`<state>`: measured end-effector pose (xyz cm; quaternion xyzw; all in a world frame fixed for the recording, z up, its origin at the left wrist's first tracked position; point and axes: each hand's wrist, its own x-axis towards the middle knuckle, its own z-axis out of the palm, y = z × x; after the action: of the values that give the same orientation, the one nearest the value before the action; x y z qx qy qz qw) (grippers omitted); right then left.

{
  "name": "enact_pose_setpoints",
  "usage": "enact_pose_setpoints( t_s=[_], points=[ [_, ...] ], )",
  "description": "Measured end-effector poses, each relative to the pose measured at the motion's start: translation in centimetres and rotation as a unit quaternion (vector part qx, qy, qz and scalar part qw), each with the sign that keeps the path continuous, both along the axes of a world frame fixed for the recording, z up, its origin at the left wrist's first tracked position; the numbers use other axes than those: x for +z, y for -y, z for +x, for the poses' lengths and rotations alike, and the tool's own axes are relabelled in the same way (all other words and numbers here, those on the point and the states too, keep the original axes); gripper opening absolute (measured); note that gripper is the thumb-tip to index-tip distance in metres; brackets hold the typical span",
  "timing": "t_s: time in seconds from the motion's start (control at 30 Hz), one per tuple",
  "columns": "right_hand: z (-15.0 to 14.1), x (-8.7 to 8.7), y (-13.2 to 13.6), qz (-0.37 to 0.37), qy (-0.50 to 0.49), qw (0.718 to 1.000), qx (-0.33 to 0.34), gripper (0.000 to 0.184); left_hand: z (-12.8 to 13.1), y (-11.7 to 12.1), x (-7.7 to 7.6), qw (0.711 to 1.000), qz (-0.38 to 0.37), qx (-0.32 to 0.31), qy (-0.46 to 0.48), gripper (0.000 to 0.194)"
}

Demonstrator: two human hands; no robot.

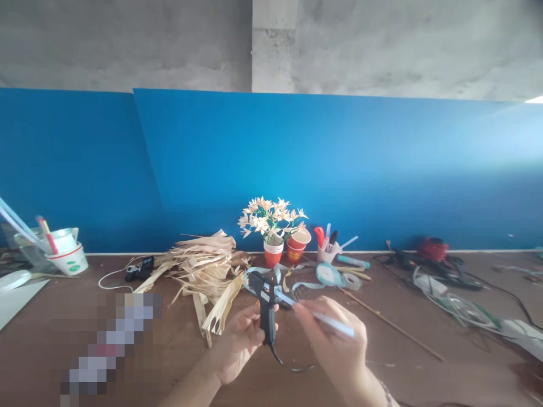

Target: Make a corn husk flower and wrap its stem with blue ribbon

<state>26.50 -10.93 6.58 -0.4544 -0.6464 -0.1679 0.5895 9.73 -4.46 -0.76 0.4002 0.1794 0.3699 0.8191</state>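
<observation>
A black hot glue gun [266, 316] is held by its handle in my left hand [240, 342], fingers wrapped around it, nozzle toward the left. My right hand [339, 339] pinches a whitish glue stick [335, 324], whose far end meets the back of the glue gun. How deep it sits inside I cannot tell. From the handle's base a black cord curves to the right, partly behind my right hand. Beyond the gun stands a red and white paper cup [273, 254] holding a bunch of cream flowers [271, 217] with green stems.
Dried corn husks [207, 260] are heaped left of the gun. Another red cup [296, 249], a cup of pens [328, 251], a pale blue ribbon roll [328, 275] and a thin stick [390, 325] lie right. Cables and a red tool [432, 249] sit farther right, before the blue partition [339, 169].
</observation>
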Motion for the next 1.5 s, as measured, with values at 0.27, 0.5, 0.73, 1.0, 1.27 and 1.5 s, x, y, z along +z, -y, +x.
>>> enact_pose_setpoints(
  t_s=[0.27,0.5,0.73,1.0,1.27,1.5],
  points=[
    [-0.9,1.2,1.4,-0.049,0.093,0.992,0.070,0.020,-0.1,0.1,0.6,0.999,-0.026,-0.012,0.023,0.045],
    [-1.0,3.2,2.3,-0.069,0.176,0.981,0.038,0.016,-0.1,0.4,1.3,0.999,-0.011,-0.031,0.035,0.040],
    [-0.6,2.3,1.2,-0.081,0.087,0.992,0.037,0.008,-0.2,0.2,0.4,0.998,-0.036,-0.033,0.046,0.043],
    [-0.3,2.9,1.5,-0.160,0.052,0.984,0.059,0.014,-0.4,0.2,0.6,0.998,-0.034,-0.042,0.039,0.043],
    [-0.1,3.4,1.8,-0.143,0.143,0.979,0.038,0.014,-0.3,0.5,0.9,0.998,-0.025,-0.047,0.031,0.042],
    [-0.6,2.7,1.0,-0.106,0.074,0.992,0.001,0.011,-0.4,0.4,1.0,0.998,-0.007,-0.058,0.015,0.045]
  ],
)
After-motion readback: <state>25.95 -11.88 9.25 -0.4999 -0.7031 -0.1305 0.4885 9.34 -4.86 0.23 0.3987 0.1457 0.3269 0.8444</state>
